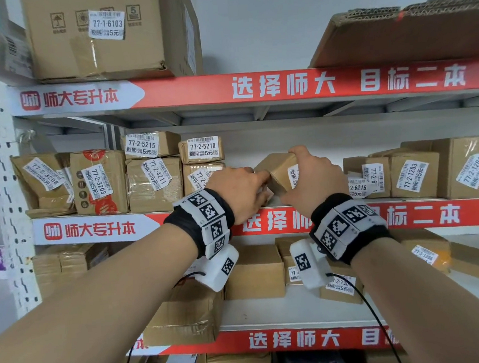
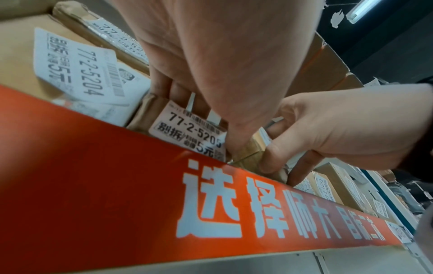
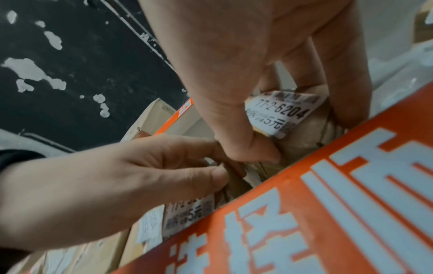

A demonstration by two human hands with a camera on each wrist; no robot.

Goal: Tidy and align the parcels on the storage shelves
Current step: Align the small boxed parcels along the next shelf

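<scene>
On the middle shelf (image 1: 98, 228), my right hand (image 1: 289, 176) grips a small brown parcel (image 1: 275, 165) that is tilted, one corner raised. The right wrist view shows its label, 77-2-6204 (image 3: 284, 113), with my thumb (image 3: 253, 148) on its front and my fingers (image 3: 346, 103) curled over it. Just to its left, my left hand (image 1: 261, 186) pinches a smaller parcel labelled 77-2-5205 (image 2: 187, 133), thumb (image 2: 236, 146) at its right edge and fingers over its top. The two hands touch above the shelf's red front strip (image 2: 117, 185).
Labelled brown parcels stand in a row to the left, among them 77-2-5210 (image 1: 201, 150) stacked on another box. More boxes stand to the right, such as 77-2-1203 (image 1: 412, 176). Large cartons (image 1: 101, 37) sit on the shelf above, and further boxes (image 1: 254, 272) on the shelf below.
</scene>
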